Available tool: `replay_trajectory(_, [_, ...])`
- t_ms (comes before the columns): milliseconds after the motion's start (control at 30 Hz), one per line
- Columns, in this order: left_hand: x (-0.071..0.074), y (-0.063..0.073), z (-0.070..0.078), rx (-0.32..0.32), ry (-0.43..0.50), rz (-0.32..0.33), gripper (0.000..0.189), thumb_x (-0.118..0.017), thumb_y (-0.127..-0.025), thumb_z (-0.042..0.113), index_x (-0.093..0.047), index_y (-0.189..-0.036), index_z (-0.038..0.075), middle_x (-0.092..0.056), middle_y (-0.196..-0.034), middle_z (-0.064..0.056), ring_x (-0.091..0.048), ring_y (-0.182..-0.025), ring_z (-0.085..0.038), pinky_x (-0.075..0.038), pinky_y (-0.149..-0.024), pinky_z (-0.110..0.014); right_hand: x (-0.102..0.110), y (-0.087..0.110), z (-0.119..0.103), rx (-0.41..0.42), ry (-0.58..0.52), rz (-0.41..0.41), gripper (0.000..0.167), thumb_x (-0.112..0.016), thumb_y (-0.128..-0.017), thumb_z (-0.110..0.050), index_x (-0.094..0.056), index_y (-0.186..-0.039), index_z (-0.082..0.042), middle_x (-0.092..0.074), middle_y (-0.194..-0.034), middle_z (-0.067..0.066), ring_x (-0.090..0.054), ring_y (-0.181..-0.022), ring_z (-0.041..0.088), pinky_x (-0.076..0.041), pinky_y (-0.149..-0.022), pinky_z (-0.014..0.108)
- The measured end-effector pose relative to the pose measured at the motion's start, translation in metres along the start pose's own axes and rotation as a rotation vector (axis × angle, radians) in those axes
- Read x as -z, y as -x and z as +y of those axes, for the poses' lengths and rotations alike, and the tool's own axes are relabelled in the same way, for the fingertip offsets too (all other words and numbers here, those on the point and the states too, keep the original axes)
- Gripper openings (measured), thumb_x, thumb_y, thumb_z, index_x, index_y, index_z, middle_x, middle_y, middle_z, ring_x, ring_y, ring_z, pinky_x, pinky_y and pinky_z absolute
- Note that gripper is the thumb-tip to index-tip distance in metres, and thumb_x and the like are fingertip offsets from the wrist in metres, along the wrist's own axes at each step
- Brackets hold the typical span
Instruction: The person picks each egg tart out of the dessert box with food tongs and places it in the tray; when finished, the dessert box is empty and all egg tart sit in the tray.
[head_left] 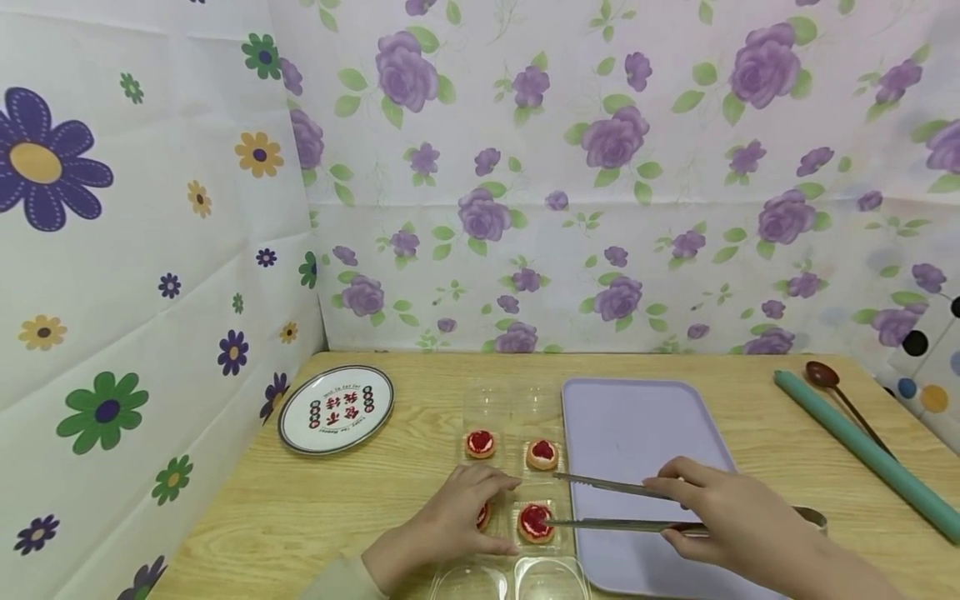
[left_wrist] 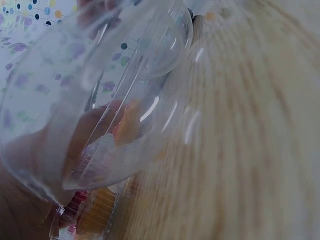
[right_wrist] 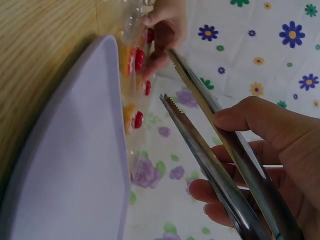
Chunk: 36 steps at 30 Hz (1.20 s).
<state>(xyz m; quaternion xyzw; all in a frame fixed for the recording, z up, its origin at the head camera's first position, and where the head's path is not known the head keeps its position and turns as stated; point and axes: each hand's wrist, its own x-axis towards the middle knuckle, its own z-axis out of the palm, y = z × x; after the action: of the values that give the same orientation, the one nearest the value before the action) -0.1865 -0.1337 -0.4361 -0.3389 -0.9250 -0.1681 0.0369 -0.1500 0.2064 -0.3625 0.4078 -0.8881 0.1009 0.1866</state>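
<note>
My right hand [head_left: 738, 517] holds metal tongs [head_left: 622, 525] with their two arms spread apart. One serrated tip overlaps the near right red-topped tart [head_left: 536, 523] in the head view, and the other ends just below the far right tart [head_left: 542, 454]. My left hand [head_left: 450, 512] grips the near clear plastic box [head_left: 517, 553] from the left, its thumb and index finger spread around the side. Partly covered by that hand is the near left tart [head_left: 483, 518]. A far left tart [head_left: 481, 443] sits beyond the fingers. In the left wrist view, a transparent lid [left_wrist: 150, 55] fills the foreground.
A lilac tray [head_left: 637, 417] lies right of the tarts, under the tongs. At the far left is a white plate [head_left: 336, 410] with printed writing. A teal roll [head_left: 862, 450] and a dark spoon [head_left: 822, 374] lie at the right. Patterned cloth [head_left: 525, 167] backs the table.
</note>
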Motion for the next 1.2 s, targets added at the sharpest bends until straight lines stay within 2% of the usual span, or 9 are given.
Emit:
replay_trajectory(267, [-0.001,0.001,-0.002,-0.021,-0.003,0.017,0.073,-0.079,-0.071,0.051,-0.057,-0.131,0.016,-0.061,-0.125,0.003,-0.052,-0.121,-0.018,-0.04,-0.106,-0.037,-0.013,-0.011,-0.011,0.08,0.078,0.014,0.038,-0.082,-0.069,-0.027,-0.07,-0.103,-0.017,-0.059,-0.093,-0.008,-0.049,-0.065,-0.009,-0.039,-0.05,0.008])
replay_trajectory(400, [-0.001,0.001,-0.002,-0.02,-0.002,0.016,0.074,-0.078,-0.071,0.052,-0.056,-0.132,0.016,-0.06,-0.125,0.004,-0.052,-0.121,-0.017,-0.039,-0.107,-0.037,-0.014,-0.015,-0.015,0.09,0.109,0.018,0.038,-0.083,-0.067,-0.026,-0.07,-0.101,-0.016,-0.059,-0.091,-0.008,-0.05,-0.065,-0.008,-0.04,-0.051,0.009])
replay_trajectory(633, [-0.001,0.0,-0.002,-0.005,0.001,0.001,0.075,-0.077,-0.071,0.053,-0.055,-0.133,0.018,-0.059,-0.127,0.005,-0.05,-0.123,-0.017,-0.038,-0.109,-0.039,-0.011,-0.023,-0.021,0.06,0.103,-0.085,0.036,-0.08,-0.072,-0.025,-0.069,-0.103,-0.012,-0.061,-0.093,-0.004,-0.054,-0.068,-0.003,-0.046,-0.053,0.014])
replay_trajectory(933, [-0.002,-0.001,-0.003,-0.015,0.002,0.008,0.075,-0.077,-0.071,0.053,-0.055,-0.132,0.017,-0.06,-0.125,0.005,-0.051,-0.122,-0.016,-0.038,-0.109,-0.038,-0.011,-0.032,-0.025,0.021,0.136,-0.208,0.033,-0.079,-0.072,-0.026,-0.071,-0.102,-0.012,-0.062,-0.091,-0.005,-0.056,-0.068,0.003,-0.049,-0.055,0.02])
replay_trajectory(1200, [-0.003,-0.001,-0.004,-0.014,-0.002,0.011,0.074,-0.078,-0.07,0.053,-0.056,-0.132,0.017,-0.06,-0.125,0.006,-0.051,-0.122,-0.016,-0.039,-0.108,-0.037,-0.012,-0.036,-0.026,0.041,0.124,-0.218,0.029,-0.08,-0.073,-0.024,-0.073,-0.098,-0.014,-0.062,-0.087,-0.007,-0.056,-0.067,0.0,-0.046,-0.054,0.017])
